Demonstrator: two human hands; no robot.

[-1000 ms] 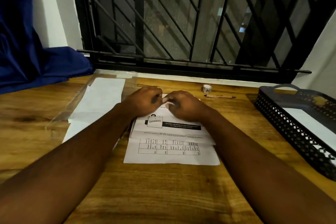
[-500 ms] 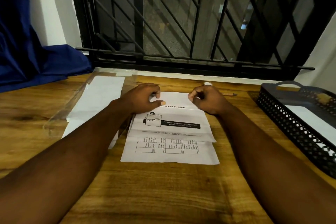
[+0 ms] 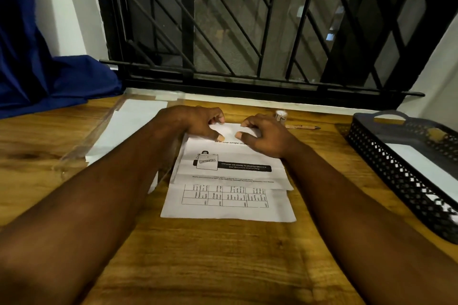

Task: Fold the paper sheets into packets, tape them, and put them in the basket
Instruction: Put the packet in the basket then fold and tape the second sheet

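Observation:
A printed paper sheet [image 3: 230,171], partly folded, lies on the wooden table [image 3: 223,267] on top of another sheet with a table printed on it [image 3: 228,208]. My left hand [image 3: 195,121] and my right hand [image 3: 265,136] sit close together at the folded sheet's far edge. Each hand has curled fingers over that edge and its thumb on top of the paper, pinching it. The black mesh basket [image 3: 386,161] stands at the right with a white packet [image 3: 426,166] inside. A small tape roll [image 3: 281,115] stands just beyond my right hand.
A pen [image 3: 303,127] lies to the right of the tape roll. A stack of white sheets [image 3: 128,126] under a clear plastic cover lies to the left. Blue cloth [image 3: 49,82] drapes at the far left. A black window grille [image 3: 247,32] stands behind the table.
Half a second ago my hands were spread apart along the sheet's far edge. Both have slid back toward the middle and are now close together. The paper has stayed in place.

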